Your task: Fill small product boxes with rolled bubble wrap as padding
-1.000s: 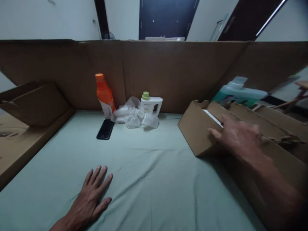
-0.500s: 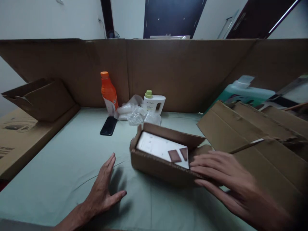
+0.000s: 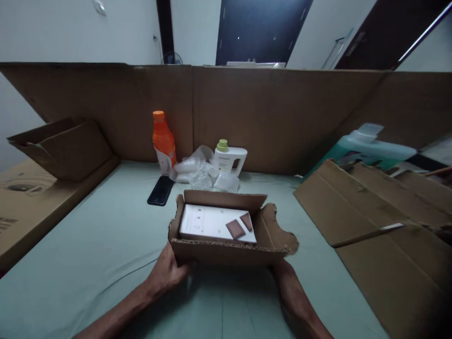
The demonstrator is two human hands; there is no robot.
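Brown corrugated cardboard forms the small open box (image 3: 226,245) that I hold at its near bottom corners. My left hand (image 3: 167,272) presses against the box's left front corner, fingers curled out of sight beneath or behind the edge, so I cannot tell how far they are spread. My right hand (image 3: 286,282) meets the right front corner, its fingers likewise hidden under the box. Both forearms reach forward from the lower edge, angled inward toward the box.

The box rests on a pale green sheet (image 3: 88,245), flaps open. Inside lies a white flat package (image 3: 208,223) with two small brown rectangles printed on it; its small print is too faint to read.

Behind stand an orange bottle (image 3: 163,141) and a white jug with a green cap (image 3: 229,157), labels unreadable, beside crumpled bubble wrap (image 3: 199,174) and a black phone (image 3: 160,190). Flattened cardboard (image 3: 370,212) lies to the right.
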